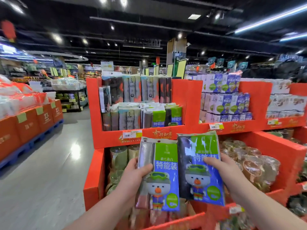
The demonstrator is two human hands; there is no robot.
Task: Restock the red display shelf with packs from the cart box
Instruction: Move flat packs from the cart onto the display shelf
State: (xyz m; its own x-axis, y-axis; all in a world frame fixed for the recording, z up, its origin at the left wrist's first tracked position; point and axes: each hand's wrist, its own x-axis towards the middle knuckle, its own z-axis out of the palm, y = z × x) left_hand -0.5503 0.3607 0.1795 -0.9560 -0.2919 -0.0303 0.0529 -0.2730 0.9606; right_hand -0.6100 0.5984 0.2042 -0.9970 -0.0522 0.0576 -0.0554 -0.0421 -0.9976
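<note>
Two tiers of red display shelf (191, 100) are filling the middle and right of the scene, its far upper left compartment carrying upright stocked packs (141, 113) and the compartment to the right carrying purple-labelled packs (226, 100). Grey floor (49, 155) is stretching away on the left, where orange boxes (28, 123) are sitting on a blue pallet (29, 143). Near the camera, in front of the shelf's lower tier, two packs are being held upright side by side, edges touching. The left hand (132, 176) is gripping the grey-and-green pack (166, 165), thumb lying across its front and fingers wrapping behind. The right hand (229, 175) is gripping the dark pack (196, 163) the same way. One price tag (132, 133) is hanging on the upper tier's front lip, just above the held packs.
</note>
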